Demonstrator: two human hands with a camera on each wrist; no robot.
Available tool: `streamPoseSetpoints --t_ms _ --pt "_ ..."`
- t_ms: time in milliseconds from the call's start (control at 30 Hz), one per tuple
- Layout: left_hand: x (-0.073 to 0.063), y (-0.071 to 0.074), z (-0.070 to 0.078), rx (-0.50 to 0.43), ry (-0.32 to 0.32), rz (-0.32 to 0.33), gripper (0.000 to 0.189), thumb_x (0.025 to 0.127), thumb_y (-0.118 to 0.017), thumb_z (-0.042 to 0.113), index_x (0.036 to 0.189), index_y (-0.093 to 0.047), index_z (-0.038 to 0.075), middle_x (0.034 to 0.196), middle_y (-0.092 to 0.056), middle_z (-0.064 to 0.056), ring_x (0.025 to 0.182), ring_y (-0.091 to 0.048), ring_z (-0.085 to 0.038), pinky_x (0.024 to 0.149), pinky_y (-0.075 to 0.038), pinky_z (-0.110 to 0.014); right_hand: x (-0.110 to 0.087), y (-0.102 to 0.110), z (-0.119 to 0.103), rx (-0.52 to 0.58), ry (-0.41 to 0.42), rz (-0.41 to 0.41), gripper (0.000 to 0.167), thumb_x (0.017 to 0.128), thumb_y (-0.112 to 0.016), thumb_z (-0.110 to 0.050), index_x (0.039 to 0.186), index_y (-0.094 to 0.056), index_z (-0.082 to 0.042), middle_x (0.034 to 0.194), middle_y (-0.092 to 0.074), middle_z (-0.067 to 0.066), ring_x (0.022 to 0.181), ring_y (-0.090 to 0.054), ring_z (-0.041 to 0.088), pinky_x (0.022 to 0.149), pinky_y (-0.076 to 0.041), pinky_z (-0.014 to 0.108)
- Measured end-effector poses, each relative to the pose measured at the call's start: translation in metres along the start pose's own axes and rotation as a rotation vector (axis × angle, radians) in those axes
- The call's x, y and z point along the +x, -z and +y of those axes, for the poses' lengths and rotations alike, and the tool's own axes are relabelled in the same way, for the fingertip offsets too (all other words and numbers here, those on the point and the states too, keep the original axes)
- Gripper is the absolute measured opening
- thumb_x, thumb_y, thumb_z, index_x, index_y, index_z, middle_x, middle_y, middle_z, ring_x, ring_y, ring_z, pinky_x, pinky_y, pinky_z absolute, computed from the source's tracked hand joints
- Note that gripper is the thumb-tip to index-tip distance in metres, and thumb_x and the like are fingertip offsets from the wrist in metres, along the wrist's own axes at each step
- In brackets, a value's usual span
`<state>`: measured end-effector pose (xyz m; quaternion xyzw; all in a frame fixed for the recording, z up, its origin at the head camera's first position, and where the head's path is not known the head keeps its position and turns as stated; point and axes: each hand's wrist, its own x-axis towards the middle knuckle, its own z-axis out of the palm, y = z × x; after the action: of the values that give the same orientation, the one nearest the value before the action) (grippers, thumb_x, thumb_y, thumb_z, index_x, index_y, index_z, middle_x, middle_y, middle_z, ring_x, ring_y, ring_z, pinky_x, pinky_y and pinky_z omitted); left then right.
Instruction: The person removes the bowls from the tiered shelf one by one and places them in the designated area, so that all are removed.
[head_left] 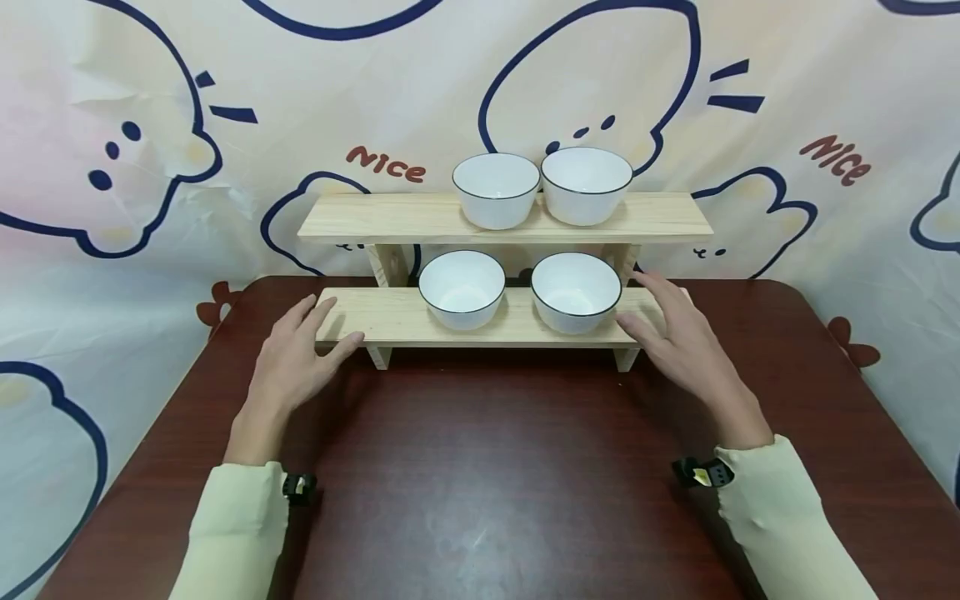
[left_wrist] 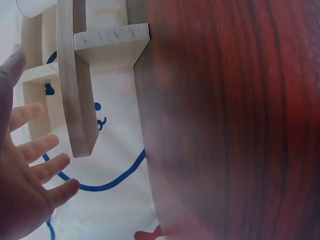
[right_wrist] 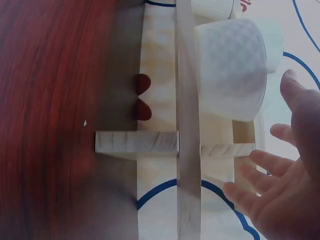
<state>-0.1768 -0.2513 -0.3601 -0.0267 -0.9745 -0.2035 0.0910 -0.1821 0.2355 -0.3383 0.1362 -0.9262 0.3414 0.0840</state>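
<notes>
A two-tier pale wooden rack (head_left: 375,321) bears white, dark-rimmed bowls, two on each tier. On the lower tier stand a left bowl (head_left: 462,292) and a right bowl (head_left: 576,296). The upper left bowl (head_left: 497,192) and upper right bowl (head_left: 587,187) stand close together. My left hand (head_left: 294,358) is at the rack's left end, fingers spread and holding nothing. Beside the lower right bowl, my right hand (head_left: 678,342) has its fingers extended. In the right wrist view a gap shows between this hand (right_wrist: 280,180) and the textured bowl (right_wrist: 232,70).
The rack stands at the back of a dark reddish-brown table (head_left: 480,467). Behind it hangs a pale cloth (head_left: 420,92) with blue cartoon outlines, which also runs along both sides. A dark band is on each wrist, below the light green sleeves (head_left: 240,517).
</notes>
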Motion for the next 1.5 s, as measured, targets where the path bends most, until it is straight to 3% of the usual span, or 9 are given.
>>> streamPoseSetpoints --t_ms 333,733,1200,1500 --pt "0.005 -0.003 -0.007 -0.098 -0.005 0.057 0.075 0.097 -0.064 0.049 0.151 -0.044 0.001 0.155 -0.033 -0.031 0.14 -0.031 -0.053 0.108 -0.029 -0.069 0.012 -0.012 -0.006 0.148 0.099 0.07 0.064 0.091 -0.079 -0.022 0.145 -0.05 -0.003 0.15 -0.047 0.015 0.141 -0.039 0.031 0.106 -0.038 0.064" --pt "0.011 -0.003 -0.012 -0.135 0.04 0.035 0.075 0.095 -0.065 0.049 0.148 -0.047 -0.002 0.153 -0.034 -0.033 0.138 -0.033 -0.052 0.108 -0.03 -0.067 0.016 -0.021 -0.017 0.275 0.013 0.024 0.068 0.091 -0.08 -0.023 0.146 -0.047 0.001 0.161 -0.031 0.02 0.149 -0.027 0.033 0.109 -0.04 0.055" --pt "0.018 -0.005 -0.019 -0.204 0.079 0.006 0.076 0.093 -0.071 0.048 0.144 -0.051 -0.004 0.15 -0.041 -0.031 0.137 -0.036 -0.047 0.108 -0.031 -0.064 0.02 -0.027 -0.012 0.311 -0.073 0.032 0.052 0.089 -0.081 -0.026 0.128 -0.06 0.001 0.164 -0.026 0.018 0.15 -0.026 0.035 0.109 -0.041 0.05" --pt "0.019 -0.006 -0.018 -0.226 0.101 -0.012 0.078 0.09 -0.074 0.048 0.144 -0.052 -0.003 0.151 -0.039 -0.031 0.136 -0.037 -0.047 0.107 -0.032 -0.065 0.019 -0.027 -0.011 0.349 -0.069 0.039 0.04 0.087 -0.083 -0.022 0.111 -0.06 0.001 0.163 -0.027 0.019 0.15 -0.027 0.036 0.11 -0.04 0.051"
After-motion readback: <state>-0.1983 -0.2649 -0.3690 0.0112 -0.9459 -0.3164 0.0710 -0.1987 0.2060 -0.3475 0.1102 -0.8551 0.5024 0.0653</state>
